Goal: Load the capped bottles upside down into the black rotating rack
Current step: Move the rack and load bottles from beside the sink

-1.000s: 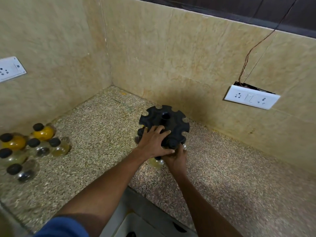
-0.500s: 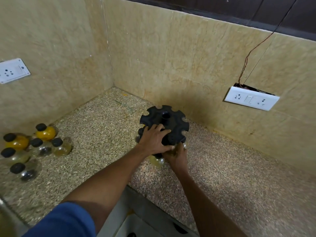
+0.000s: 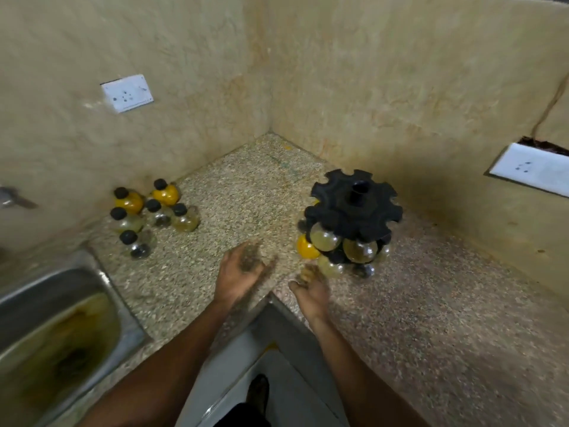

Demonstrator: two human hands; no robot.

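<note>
The black rotating rack (image 3: 354, 204) stands on the speckled counter at the right, near the wall. Several round bottles hang upside down under its notched top, among them a pale one (image 3: 324, 240), another pale one (image 3: 359, 250) and a yellow one (image 3: 306, 248). A cluster of several upright black-capped bottles (image 3: 154, 211) stands at the left by the wall. My left hand (image 3: 243, 272) hovers blurred over the counter between cluster and rack, fingers relaxed and holding nothing. My right hand (image 3: 309, 289) is just short of the rack's base, also blurred and holding nothing.
A steel sink (image 3: 46, 318) with brownish water lies at the lower left. White socket plates sit on the left wall (image 3: 127, 93) and right wall (image 3: 529, 169). The counter's inner corner edge (image 3: 271, 298) lies below my hands.
Both hands have let go of the rack and pulled back toward me. The view has swung left, bringing the sink and bottle cluster further into view.
</note>
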